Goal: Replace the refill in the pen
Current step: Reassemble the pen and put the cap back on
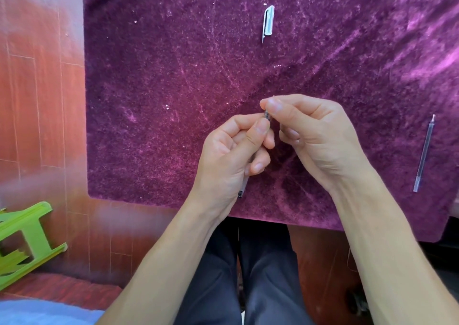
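My left hand (pixel 231 155) is wrapped around the clear pen barrel (pixel 243 186), whose lower end sticks out below the palm. My right hand (pixel 310 135) pinches the barrel's upper tip section (pixel 267 115) between thumb and forefinger, just above my left thumb. Most of the pen is hidden inside the two hands. A thin clear refill (pixel 423 154) lies apart on the cloth at the right. The pen's white cap (pixel 268 22) with its clip lies at the far middle of the cloth.
A purple velvet cloth (pixel 161 101) covers the table, its near edge just above my lap. A green plastic stool (pixel 22 240) lies tipped on the red wooden floor at the left. My dark trousers show below the table.
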